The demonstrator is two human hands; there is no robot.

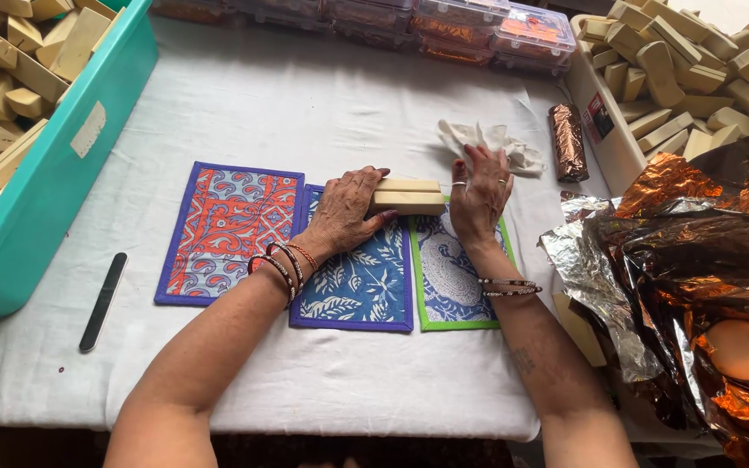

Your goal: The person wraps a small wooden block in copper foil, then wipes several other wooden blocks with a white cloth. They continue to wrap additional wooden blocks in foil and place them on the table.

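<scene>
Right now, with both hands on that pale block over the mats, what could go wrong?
1. The left hand and right hand pinch only the ends of the pale block; it might slip onto the patterned mats.
2. The crumpled white cloth lies just behind the right hand and could snag.
3. The loose foil sheets overhang the table edge and may slide.

Cream block [407,197] lies lengthwise across patterned mats.
</scene>
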